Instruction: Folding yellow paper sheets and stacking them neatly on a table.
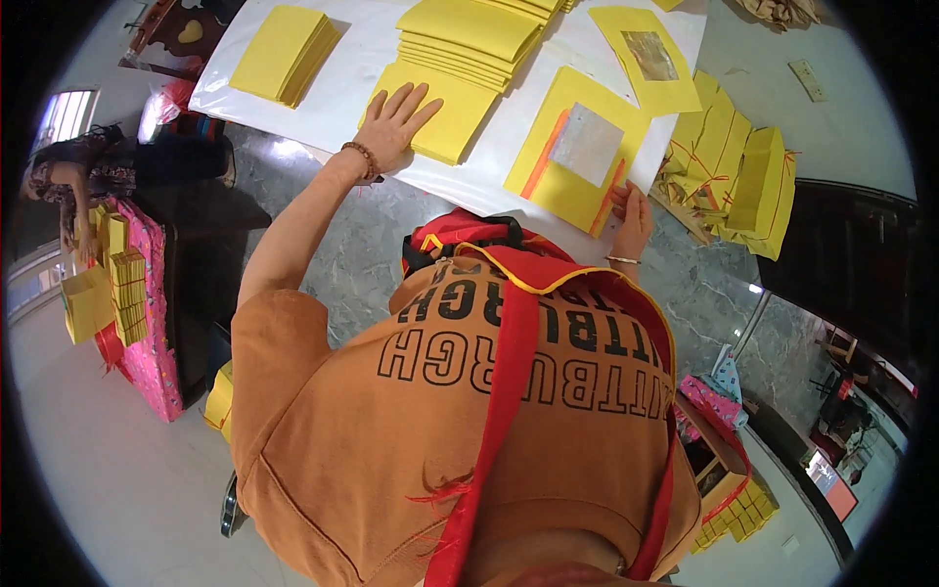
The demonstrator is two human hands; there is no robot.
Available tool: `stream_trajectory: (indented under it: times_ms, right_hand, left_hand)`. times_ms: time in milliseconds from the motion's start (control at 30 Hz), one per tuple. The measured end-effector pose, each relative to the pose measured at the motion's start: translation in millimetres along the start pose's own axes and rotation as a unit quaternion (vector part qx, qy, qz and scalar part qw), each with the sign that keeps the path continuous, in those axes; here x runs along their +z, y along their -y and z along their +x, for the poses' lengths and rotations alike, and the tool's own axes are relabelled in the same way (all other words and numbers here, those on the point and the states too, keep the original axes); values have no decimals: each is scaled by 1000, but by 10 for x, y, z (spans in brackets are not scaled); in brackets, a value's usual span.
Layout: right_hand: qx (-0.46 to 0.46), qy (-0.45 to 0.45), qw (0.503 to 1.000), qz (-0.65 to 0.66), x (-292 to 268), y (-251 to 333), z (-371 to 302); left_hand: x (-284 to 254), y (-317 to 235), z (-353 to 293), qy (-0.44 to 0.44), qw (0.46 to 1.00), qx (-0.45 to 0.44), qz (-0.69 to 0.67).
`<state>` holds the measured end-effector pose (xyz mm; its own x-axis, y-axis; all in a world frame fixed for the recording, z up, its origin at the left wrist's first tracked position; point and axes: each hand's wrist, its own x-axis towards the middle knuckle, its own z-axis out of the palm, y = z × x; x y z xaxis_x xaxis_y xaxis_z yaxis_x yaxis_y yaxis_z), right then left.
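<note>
My left hand (393, 125) lies flat with its fingers spread on the near end of a long overlapping stack of yellow paper (460, 103). To the right, a yellow paper sheet (548, 186) with a silver-grey square (587, 145) and two orange strips along its sides lies near the table's front edge. My right hand (633, 217) is at that sheet's near right corner, fingers curled together at its edge beside an orange strip (612, 194). Its thumb and fingertips are partly hidden.
The white-covered table (357, 49) bears another yellow paper stack (284, 54) on the left and a yellow sheet with a silver patch (648, 59) on the right. Tied yellow paper bundles (743, 176) stand beyond its right end. A person (73, 186) works at a pink-covered table (147, 303), far left.
</note>
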<state>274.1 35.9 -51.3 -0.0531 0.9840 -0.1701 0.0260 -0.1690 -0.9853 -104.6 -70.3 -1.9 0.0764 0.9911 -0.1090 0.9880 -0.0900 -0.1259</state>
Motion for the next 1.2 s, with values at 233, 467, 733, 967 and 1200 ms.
stream_trajectory:
  times_ms: [233,467,733,967,1200]
  right_hand:
    - [-101,1,995,-10,-5,94,-7]
    - [-216,-1,953,-214,-157,65,57]
    - [-370,101,855,-349,6,64,46]
    - [-316,135,893,-290,-51,14,157]
    - [-204,169,938,-223,-102,57,217]
  left_hand:
    - [-56,159,17,-20,992,47,-118]
    - [-773,-70,52,-78,988,92,-92]
    - [-421,-1157,401,-100,918,239,-301]
    - [-220,-1122,506,-131,911,268,-286]
    - [-421,-1089,683,8,904,119,-410]
